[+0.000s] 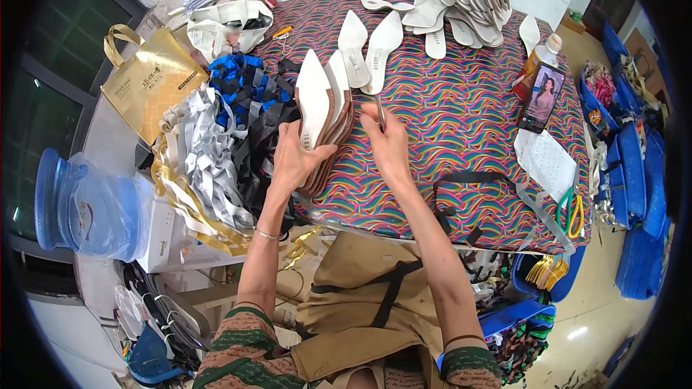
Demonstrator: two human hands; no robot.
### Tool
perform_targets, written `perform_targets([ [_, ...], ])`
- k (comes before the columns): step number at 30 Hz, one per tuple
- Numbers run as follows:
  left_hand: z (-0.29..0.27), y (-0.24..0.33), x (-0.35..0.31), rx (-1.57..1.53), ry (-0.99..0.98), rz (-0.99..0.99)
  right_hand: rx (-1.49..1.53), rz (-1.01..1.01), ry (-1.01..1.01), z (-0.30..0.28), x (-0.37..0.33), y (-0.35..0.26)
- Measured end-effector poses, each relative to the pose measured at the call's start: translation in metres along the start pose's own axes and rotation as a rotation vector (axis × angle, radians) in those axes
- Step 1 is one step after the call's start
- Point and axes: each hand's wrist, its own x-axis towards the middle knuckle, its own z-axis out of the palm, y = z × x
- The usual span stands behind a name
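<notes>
My left hand (294, 157) is closed around the lower part of a stack of pointed shoe insoles (314, 97), white on top with brown edges. The stack stands at the near left of the patterned table. Just to its right, my right hand (388, 142) has its fingers pinched on a thin, dark, stick-like tool (380, 109), whose exact kind I cannot make out. Two loose white insoles, one on the left (353, 43) and one on the right (384, 47), lie just beyond the stack, toes pointing away.
A pile of insoles (468, 7) lies at the far right of the table (454, 115). A phone (542, 99) leans on a bottle (537, 61); scissors (574, 214) lie near the right edge. Strips of silver (209, 151) and blue (238, 75) material heap up at left, beside a gold bag (151, 75).
</notes>
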Motion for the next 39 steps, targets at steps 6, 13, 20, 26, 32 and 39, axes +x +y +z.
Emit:
perform_targets([
  [6, 0.004, -0.01, 0.0, -0.148, -0.086, -0.104, 0.061, 0.099, -0.062, 0.031, 0.036, 0.018],
  [13, 0.002, -0.005, 0.004, -0.202, -0.135, -0.122, -0.117, 0.022, 0.012, 0.048, 0.026, 0.019],
  [20, 0.005, -0.007, 0.005, -0.165, -0.129, -0.043, -0.012, 0.009, 0.012, 0.048, 0.016, 0.021],
  [26, -0.007, -0.008, 0.011, -0.321, -0.21, -0.158, 0.388, 0.178, -0.009, 0.042, 0.003, 0.033],
  [32, -0.011, -0.007, 0.01, -0.328, -0.224, -0.171, 0.404, 0.224, -0.119, 0.032, -0.005, 0.026],
  [39, -0.004, 0.005, -0.001, -0.205, -0.276, -0.103, 0.482, 0.242, -0.085, 0.032, -0.003, 0.033],
])
